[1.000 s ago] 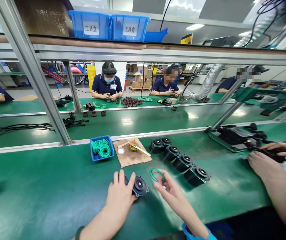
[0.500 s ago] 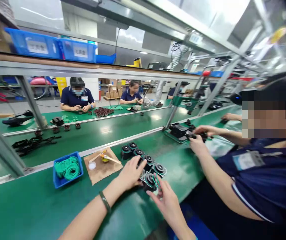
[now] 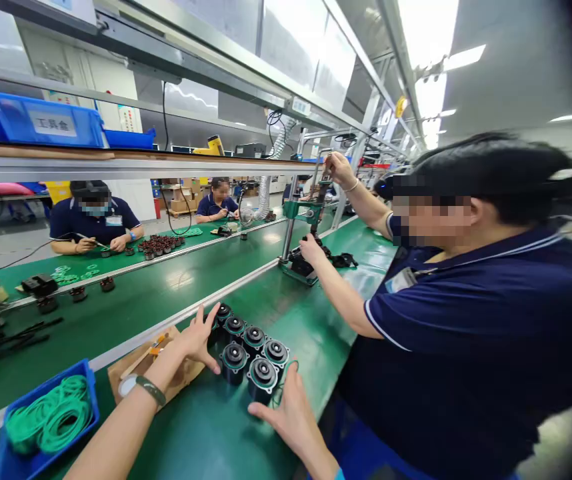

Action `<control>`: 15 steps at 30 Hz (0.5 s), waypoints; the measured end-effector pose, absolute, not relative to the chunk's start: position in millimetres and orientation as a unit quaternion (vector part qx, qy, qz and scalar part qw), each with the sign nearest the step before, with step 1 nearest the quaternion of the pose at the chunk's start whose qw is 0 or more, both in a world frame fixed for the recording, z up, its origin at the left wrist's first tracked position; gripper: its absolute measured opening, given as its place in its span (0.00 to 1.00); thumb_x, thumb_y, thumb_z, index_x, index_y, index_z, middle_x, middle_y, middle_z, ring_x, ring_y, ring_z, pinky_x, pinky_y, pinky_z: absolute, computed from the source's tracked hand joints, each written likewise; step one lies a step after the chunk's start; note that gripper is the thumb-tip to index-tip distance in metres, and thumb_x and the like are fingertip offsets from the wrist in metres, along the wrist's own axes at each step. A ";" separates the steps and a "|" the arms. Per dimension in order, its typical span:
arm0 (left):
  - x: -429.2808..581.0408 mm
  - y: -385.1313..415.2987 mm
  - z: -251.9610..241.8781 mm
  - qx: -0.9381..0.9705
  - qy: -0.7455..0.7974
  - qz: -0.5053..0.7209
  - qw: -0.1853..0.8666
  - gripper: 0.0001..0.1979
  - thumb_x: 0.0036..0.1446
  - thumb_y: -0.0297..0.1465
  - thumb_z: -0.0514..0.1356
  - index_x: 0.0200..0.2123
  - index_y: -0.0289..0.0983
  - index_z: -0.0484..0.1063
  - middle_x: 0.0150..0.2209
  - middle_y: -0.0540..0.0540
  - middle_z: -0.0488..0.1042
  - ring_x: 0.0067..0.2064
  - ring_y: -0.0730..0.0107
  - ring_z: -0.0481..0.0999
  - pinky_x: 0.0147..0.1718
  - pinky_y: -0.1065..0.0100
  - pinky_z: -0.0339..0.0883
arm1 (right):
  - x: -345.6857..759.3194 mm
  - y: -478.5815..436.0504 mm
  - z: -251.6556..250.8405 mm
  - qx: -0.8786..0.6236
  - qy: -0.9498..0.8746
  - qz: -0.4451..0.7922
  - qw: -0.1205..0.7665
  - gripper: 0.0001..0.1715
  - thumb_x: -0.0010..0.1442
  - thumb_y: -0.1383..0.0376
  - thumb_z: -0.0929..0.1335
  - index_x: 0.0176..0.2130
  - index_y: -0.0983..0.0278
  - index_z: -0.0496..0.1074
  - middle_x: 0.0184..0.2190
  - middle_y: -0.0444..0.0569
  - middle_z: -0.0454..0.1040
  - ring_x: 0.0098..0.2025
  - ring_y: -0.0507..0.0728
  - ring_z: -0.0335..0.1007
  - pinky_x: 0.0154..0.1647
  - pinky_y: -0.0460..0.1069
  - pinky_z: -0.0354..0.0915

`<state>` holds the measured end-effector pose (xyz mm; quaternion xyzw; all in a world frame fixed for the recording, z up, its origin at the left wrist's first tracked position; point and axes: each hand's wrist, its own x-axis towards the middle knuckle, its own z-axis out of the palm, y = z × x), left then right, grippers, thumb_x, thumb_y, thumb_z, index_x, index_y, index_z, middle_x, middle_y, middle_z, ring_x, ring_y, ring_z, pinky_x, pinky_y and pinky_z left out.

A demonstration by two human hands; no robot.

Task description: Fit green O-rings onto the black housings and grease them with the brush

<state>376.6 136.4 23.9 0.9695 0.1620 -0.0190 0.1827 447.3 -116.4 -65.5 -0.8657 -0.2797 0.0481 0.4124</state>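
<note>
Several black cylindrical motor-like parts [image 3: 255,338] with flanged metal tops stand upright in a tight cluster on the green bench; green rings show round their tops. My left hand [image 3: 197,341] is at the cluster's left side, fingers spread, thumb close to a motor-like part [image 3: 234,360]. At the right, my right hand [image 3: 293,410] is open beside the nearest motor-like part [image 3: 263,377], thumb and fingers apart. A thin greenish loop seems to show at its fingertips, too small to make out clearly. Whether either hand touches the parts I cannot tell.
A blue bin [image 3: 91,393] of green rings [image 3: 61,413] stands at lower left. Behind my left forearm lies brown cardboard [image 3: 121,367] with sticks and a white lid. At right, a co-worker [image 3: 446,300] works at a green hand press [image 3: 300,212]. Others sit across the bench.
The view has swung right. My left hand has opened wider at the cluster, and my right hand's fingers have spread. The co-worker has raised one hand to the press's top.
</note>
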 end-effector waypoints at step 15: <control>404.7 146.6 11.9 0.974 0.097 0.049 0.200 0.72 0.27 0.39 0.78 0.69 0.43 0.35 0.70 0.27 0.32 0.69 0.28 0.41 0.61 0.41 0.53 | 456.7 -67.2 -57.9 -0.834 -0.291 0.058 0.465 0.64 0.51 0.57 0.71 0.67 0.82 0.32 0.67 0.74 0.45 0.70 0.69 0.42 0.66 0.59 0.50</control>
